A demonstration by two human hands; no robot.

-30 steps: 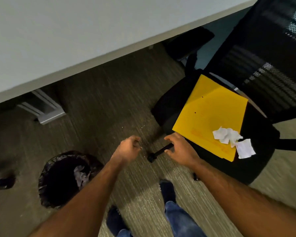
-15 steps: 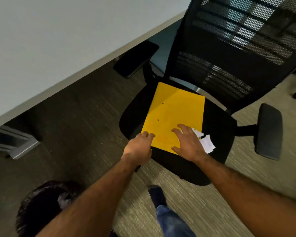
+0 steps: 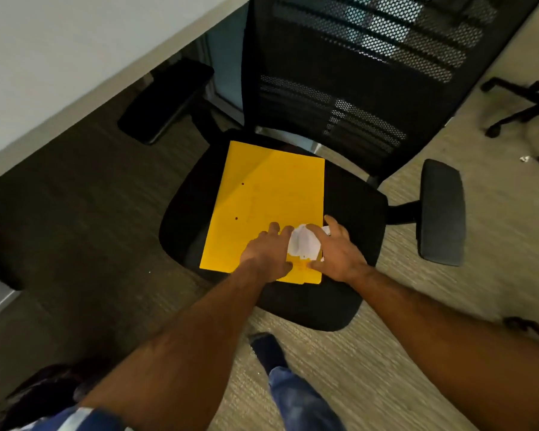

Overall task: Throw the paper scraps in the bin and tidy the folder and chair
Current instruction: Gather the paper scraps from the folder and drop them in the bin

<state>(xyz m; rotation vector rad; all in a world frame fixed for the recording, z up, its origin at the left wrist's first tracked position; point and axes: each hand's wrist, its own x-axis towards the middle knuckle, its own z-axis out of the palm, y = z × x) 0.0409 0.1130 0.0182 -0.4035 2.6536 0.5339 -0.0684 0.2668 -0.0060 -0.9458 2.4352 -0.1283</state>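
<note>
A yellow folder [image 3: 262, 200] lies flat on the seat of a black mesh office chair [image 3: 349, 213]. White crumpled paper scraps [image 3: 304, 244] sit on the folder's near right corner. My left hand [image 3: 266, 255] rests on the folder with its fingers against the left side of the scraps. My right hand [image 3: 339, 251] cups them from the right, fingers curled over them. The scraps are bunched between both hands and still rest on the folder. A black bin [image 3: 38, 396] with a bag liner is at the bottom left, mostly hidden by my left arm.
A white desk [image 3: 59, 57] runs along the upper left, with the chair's left armrest [image 3: 165, 101] below its edge. The right armrest [image 3: 442, 213] sticks out to the right. Another chair's wheeled base [image 3: 529, 110] and a small white scrap [image 3: 525, 158] lie far right on the carpet.
Both hands moved from near the floor up onto the chair seat and closed in around the scraps, gathering them into one bunch. The view shifted right, away from the bin.
</note>
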